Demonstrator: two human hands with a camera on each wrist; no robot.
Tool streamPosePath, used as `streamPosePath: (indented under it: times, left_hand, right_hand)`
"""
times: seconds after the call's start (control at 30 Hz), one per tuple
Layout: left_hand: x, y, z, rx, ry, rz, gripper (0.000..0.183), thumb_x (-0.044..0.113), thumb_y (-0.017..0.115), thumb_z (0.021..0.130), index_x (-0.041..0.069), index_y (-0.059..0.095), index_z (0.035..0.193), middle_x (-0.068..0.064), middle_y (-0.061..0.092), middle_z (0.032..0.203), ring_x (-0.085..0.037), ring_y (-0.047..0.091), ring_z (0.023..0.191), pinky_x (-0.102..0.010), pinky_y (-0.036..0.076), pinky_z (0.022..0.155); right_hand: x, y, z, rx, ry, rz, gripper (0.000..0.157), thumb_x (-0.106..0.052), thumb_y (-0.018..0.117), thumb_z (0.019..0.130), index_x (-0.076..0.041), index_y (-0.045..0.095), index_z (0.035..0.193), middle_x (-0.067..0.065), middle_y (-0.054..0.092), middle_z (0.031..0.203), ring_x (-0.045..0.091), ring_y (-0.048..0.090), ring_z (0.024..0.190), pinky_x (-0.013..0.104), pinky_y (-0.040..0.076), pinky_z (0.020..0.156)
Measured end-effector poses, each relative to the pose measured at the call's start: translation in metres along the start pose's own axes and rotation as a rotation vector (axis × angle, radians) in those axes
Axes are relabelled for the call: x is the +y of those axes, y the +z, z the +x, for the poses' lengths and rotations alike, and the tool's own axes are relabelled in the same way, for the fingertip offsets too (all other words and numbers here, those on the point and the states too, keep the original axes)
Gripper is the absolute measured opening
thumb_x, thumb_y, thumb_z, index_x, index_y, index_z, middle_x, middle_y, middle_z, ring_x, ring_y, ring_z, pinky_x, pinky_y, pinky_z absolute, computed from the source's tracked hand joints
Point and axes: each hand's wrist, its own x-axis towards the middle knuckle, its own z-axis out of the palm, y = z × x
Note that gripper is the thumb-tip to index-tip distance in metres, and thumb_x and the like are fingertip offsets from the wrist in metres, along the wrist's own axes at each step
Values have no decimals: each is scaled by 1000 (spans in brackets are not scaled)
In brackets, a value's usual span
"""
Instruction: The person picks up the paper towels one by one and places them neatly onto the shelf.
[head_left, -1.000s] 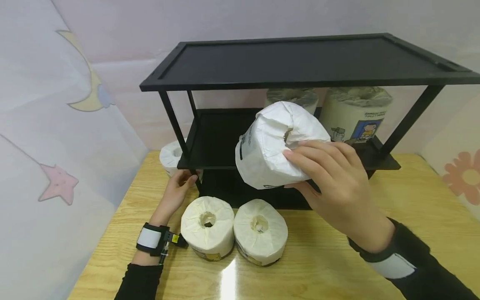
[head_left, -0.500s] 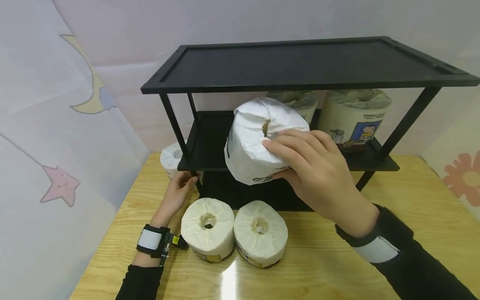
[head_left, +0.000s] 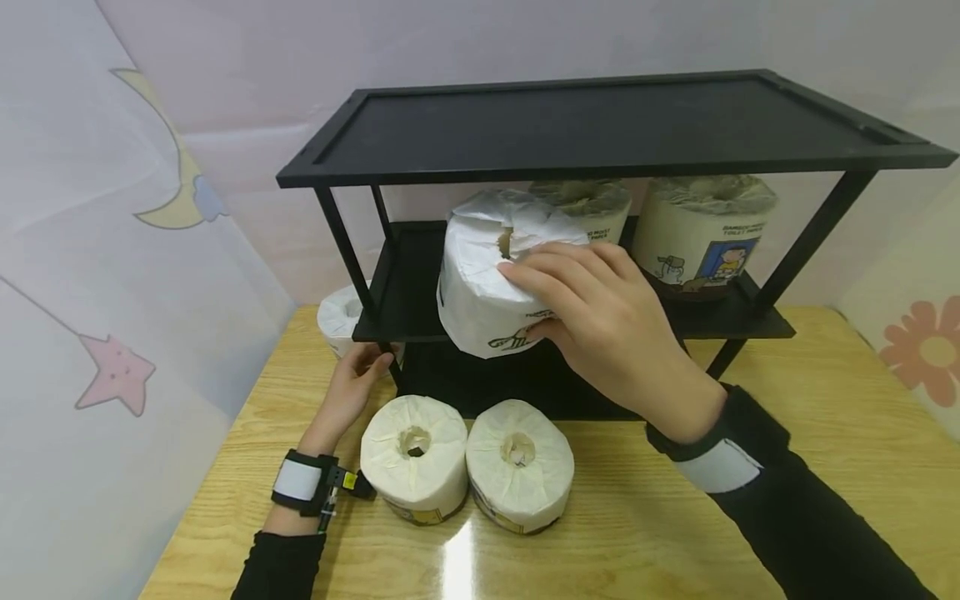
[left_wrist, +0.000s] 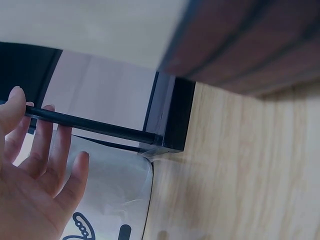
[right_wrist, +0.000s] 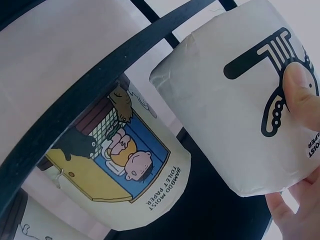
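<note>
My right hand [head_left: 600,317] grips a white paper-wrapped toilet paper roll [head_left: 480,292], fingers on its top by the core hole and thumb on its printed side. The roll overlaps the front of the middle shelf [head_left: 420,283] of a black rack, slightly tilted. In the right wrist view, my thumb [right_wrist: 300,90] lies across the drawing on the roll [right_wrist: 220,100]. My left hand [head_left: 352,383] holds the rack's front left post [left_wrist: 95,126] low down, thumb and fingertips at the bar. Beside that hand, behind the post, stands another white roll [head_left: 341,312].
Two cream rolls, a left one [head_left: 412,454] and a right one [head_left: 519,467], stand on the wooden table [head_left: 637,517] before the rack. On the middle shelf are a back roll [head_left: 600,212] and a right roll [head_left: 705,242]. The rack's top panel [head_left: 600,125] overhangs the shelf.
My right hand has carried the white roll left and toward the middle shelf, tipping it more upright. The left hand stays at the post.
</note>
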Motion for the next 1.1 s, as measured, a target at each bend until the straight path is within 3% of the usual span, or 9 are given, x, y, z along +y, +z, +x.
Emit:
streamPosePath:
  times: [0.43, 0.77, 1.1]
  left_hand:
    - [2, 1, 0, -2, -1, -15, 31, 8, 55, 102, -11, 54, 127, -29, 60, 123, -38, 56, 116, -21, 44, 90]
    - [0, 0, 0, -9, 2, -27, 32, 7, 55, 102, -10, 54, 129, -29, 60, 124, -38, 55, 118, -21, 44, 90]
    - [0, 0, 0, -3, 8, -10, 30, 8, 55, 102, -11, 56, 125, -28, 60, 122, -36, 56, 117, -21, 44, 90]
  right_hand:
    - [-1, 17, 8, -51, -22, 13, 73, -6, 90, 67, -8, 59, 133, 13, 64, 119, 32, 57, 116, 47, 43, 94]
    - [-7, 20, 14, -116, -5, 19, 76, -7, 89, 68, -8, 57, 136, 11, 60, 131, 28, 50, 128, 45, 39, 105]
    - [-6, 23, 13, -70, 8, 20, 74, -6, 90, 70, -6, 57, 135, 15, 59, 132, 31, 52, 125, 47, 41, 101]
